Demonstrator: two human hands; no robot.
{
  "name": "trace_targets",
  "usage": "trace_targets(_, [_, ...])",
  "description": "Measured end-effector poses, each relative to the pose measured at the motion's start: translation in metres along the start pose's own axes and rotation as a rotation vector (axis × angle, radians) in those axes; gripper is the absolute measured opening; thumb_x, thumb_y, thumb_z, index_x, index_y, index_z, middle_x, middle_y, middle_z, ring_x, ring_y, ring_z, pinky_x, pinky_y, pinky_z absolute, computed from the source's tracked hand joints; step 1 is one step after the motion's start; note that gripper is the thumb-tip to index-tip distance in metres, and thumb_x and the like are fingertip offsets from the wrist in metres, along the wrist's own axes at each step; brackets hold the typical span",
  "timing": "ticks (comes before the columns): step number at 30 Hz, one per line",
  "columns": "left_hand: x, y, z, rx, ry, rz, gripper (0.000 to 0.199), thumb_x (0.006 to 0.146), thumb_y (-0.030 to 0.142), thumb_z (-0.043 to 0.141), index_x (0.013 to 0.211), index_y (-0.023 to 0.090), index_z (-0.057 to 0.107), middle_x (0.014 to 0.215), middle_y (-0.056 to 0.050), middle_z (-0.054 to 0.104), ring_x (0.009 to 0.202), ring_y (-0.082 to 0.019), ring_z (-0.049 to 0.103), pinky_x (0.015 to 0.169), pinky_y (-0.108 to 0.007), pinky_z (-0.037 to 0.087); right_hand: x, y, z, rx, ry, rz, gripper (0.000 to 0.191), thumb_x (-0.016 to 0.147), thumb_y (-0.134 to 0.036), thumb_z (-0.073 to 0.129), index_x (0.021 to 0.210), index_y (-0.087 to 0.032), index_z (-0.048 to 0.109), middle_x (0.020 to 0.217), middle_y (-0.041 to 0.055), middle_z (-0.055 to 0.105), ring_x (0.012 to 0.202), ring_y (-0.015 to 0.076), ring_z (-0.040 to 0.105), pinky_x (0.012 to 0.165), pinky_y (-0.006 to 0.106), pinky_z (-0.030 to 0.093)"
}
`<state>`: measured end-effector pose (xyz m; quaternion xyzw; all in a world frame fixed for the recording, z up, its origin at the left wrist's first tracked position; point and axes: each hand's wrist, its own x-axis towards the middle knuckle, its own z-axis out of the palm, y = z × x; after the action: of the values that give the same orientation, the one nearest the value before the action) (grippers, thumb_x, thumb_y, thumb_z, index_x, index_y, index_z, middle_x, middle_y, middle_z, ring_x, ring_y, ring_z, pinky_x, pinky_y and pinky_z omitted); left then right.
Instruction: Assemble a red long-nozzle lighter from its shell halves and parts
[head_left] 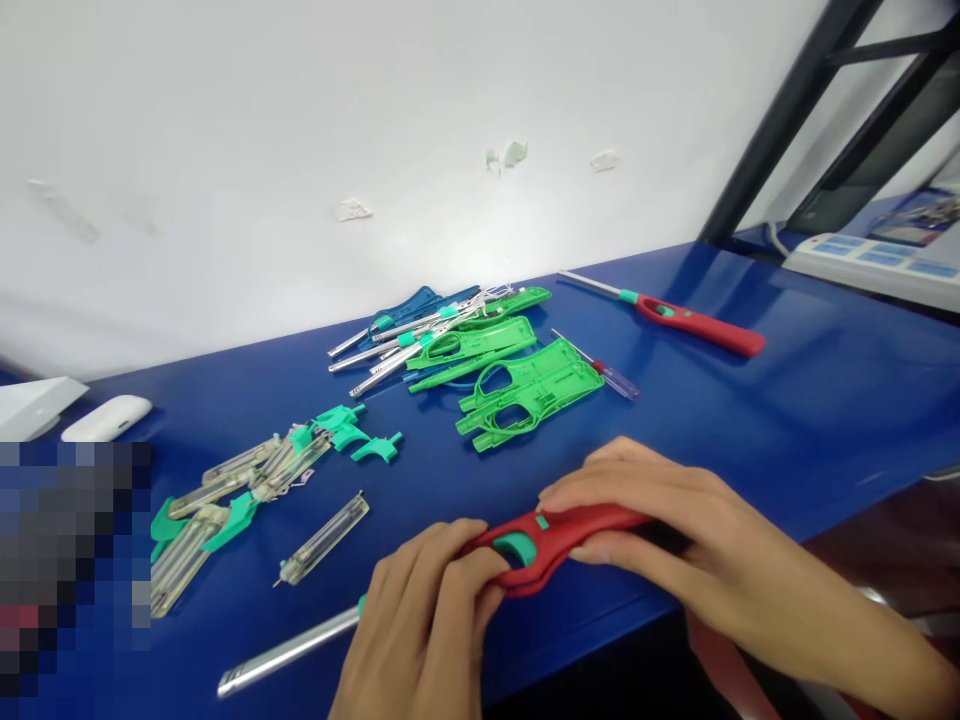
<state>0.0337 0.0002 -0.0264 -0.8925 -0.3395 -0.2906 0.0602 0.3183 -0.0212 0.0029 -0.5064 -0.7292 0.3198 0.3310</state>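
Observation:
Both my hands grip one red gas lighter (559,540) with a long metal nozzle, low over the front edge of the blue table. My left hand (424,620) wraps round its neck, beside the teal trigger, and the nozzle sticks out to the left. My right hand (675,530) pinches the red handle between thumb and fingers. A clear fuel tank (324,540) lies alone left of my left hand. Beyond it are more clear tanks (232,490) and loose teal triggers (345,430) in a heap.
Green casing halves (525,390) lie mid-table beside a screwdriver (611,378). Behind them is a pile of metal nozzles (390,365) and blue casings (409,305). Another red lighter (697,325) rests at the back right. A white power strip (877,265) is at far right.

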Motion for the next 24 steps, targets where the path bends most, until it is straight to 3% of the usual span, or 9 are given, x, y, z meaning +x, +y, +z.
trace_targets(5, [0.000, 0.004, -0.001, 0.006, -0.019, -0.021, 0.018, 0.119, 0.020, 0.049, 0.124, 0.027, 0.065, 0.129, -0.004, 0.079, 0.116, -0.015, 0.078, 0.102, -0.026, 0.063, -0.002, -0.001, -0.001, 0.016, -0.032, 0.097, 0.027, 0.112, -0.046, 0.073, 0.133, -0.062, 0.069, 0.130, -0.0161, 0.075, 0.126, 0.0126, 0.068, 0.111, 0.025, 0.048])
trace_targets(12, [-0.003, 0.004, -0.001, 0.021, -0.045, 0.009, 0.023, 0.116, 0.013, 0.047, 0.119, 0.028, 0.065, 0.133, -0.002, 0.079, 0.121, -0.018, 0.076, 0.098, -0.028, 0.064, -0.003, -0.004, 0.001, -0.032, -0.037, 0.107, 0.027, 0.113, -0.042, 0.072, 0.135, -0.056, 0.071, 0.132, -0.0084, 0.074, 0.128, 0.0190, 0.067, 0.111, 0.032, 0.049])
trace_targets(17, [-0.006, 0.001, -0.002, 0.017, -0.057, 0.012, 0.030, 0.114, 0.010, 0.044, 0.118, 0.030, 0.066, 0.137, -0.002, 0.077, 0.125, -0.017, 0.075, 0.097, -0.028, 0.065, 0.000, -0.004, 0.002, -0.068, -0.036, 0.084, 0.035, 0.112, -0.038, 0.072, 0.137, -0.062, 0.065, 0.136, -0.0149, 0.073, 0.131, 0.0144, 0.066, 0.114, 0.028, 0.048])
trace_targets(20, [-0.007, -0.002, -0.001, -0.014, -0.042, 0.016, 0.030, 0.114, 0.009, 0.045, 0.118, 0.030, 0.066, 0.136, -0.001, 0.076, 0.124, -0.014, 0.074, 0.101, -0.024, 0.063, 0.000, -0.003, 0.001, -0.076, 0.026, 0.113, 0.041, 0.107, -0.043, 0.080, 0.139, -0.064, 0.065, 0.139, -0.0160, 0.074, 0.132, 0.0155, 0.069, 0.118, 0.029, 0.050])
trace_targets(24, [-0.005, 0.003, 0.001, -0.087, -0.024, -0.045, 0.028, 0.117, 0.012, 0.046, 0.117, 0.031, 0.067, 0.137, 0.000, 0.071, 0.125, -0.008, 0.070, 0.109, -0.016, 0.053, -0.015, -0.001, -0.009, -0.048, 0.163, 0.186, 0.046, 0.097, -0.062, 0.087, 0.141, -0.059, 0.072, 0.151, -0.0108, 0.075, 0.144, 0.0252, 0.069, 0.124, 0.036, 0.053])
